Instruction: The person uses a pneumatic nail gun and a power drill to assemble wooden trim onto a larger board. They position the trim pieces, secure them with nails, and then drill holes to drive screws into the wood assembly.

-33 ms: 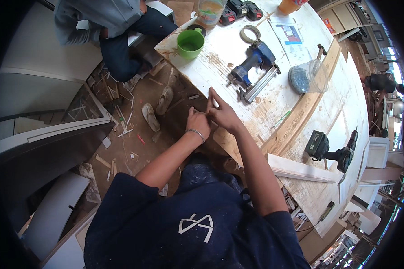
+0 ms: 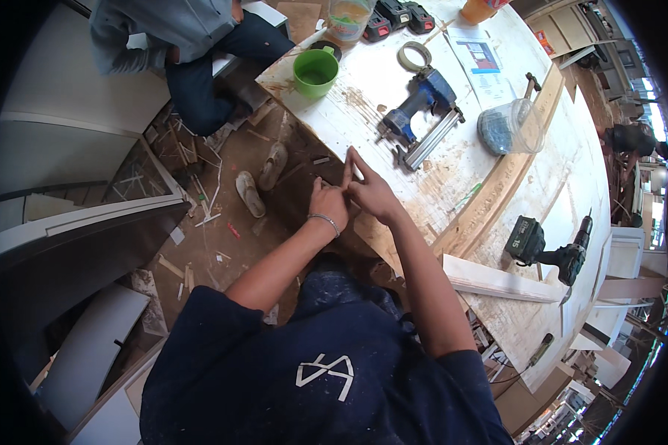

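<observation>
My left hand (image 2: 328, 202) is closed, its fingers curled in, and a bracelet circles the wrist. Whatever lies inside its grasp, if anything, is hidden. Against it rests my right hand (image 2: 372, 194), with two fingers stretched forward and apart and no object visible in them. Both hands meet above the near left edge of the white worktable (image 2: 393, 194). Closest to them on the tabletop lies a blue and black nail gun (image 2: 421, 111). A green mug (image 2: 315, 76) and a roll of tape (image 2: 414, 55) stand farther off.
A clear tub (image 2: 508, 127) holds bluish small pieces beside a long wooden strip (image 2: 490, 199). To the right lie a cordless drill (image 2: 560, 256) and a pale board (image 2: 497, 279). Offcuts and sandals (image 2: 249, 194) litter the floor. A person in grey (image 2: 178, 37) is at far left.
</observation>
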Available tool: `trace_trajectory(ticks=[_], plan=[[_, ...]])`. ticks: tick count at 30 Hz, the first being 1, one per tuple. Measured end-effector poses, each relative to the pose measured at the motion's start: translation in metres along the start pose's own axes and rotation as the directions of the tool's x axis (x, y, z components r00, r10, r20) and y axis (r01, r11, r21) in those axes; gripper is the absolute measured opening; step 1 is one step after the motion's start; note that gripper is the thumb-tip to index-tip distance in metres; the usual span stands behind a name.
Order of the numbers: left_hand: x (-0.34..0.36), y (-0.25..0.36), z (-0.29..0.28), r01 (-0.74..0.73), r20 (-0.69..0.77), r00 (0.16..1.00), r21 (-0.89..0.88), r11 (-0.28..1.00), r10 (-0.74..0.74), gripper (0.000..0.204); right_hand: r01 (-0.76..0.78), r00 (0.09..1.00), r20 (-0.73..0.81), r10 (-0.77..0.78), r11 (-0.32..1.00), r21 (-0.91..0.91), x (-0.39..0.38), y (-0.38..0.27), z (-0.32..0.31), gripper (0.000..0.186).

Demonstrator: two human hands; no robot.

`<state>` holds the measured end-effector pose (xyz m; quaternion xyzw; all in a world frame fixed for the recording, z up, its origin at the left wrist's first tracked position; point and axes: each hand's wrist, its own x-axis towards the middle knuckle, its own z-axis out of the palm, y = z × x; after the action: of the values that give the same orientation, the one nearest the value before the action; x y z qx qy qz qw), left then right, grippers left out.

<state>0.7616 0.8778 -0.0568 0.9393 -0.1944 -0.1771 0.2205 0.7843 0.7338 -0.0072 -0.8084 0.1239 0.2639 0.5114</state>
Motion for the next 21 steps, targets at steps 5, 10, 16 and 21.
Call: trace_trajectory(ticks=[5,10,16,21], plan=[[0.007,0.008,-0.008,0.081,0.153,0.982,0.164,0.983,-0.107,0.109,-0.046,0.991,0.121,0.052,0.998,-0.051,-0.057,0.025,-0.006,0.087],[0.009,0.009,-0.007,0.084,0.170,0.979,0.145,0.986,-0.109,0.110,-0.018,0.995,0.094,0.018,1.000,0.000,-0.065,0.038,-0.005,0.087],[0.010,0.012,-0.014,0.086,0.189,0.975,0.162,0.983,-0.116,0.109,-0.059,0.992,0.108,0.059,0.998,-0.002,-0.063,0.026,-0.007,0.086],[0.013,0.013,-0.016,0.122,0.248,0.957,0.137,0.983,-0.153,0.116,-0.031,0.995,0.093,0.028,0.999,0.032,-0.067,0.031,0.000,0.086]])
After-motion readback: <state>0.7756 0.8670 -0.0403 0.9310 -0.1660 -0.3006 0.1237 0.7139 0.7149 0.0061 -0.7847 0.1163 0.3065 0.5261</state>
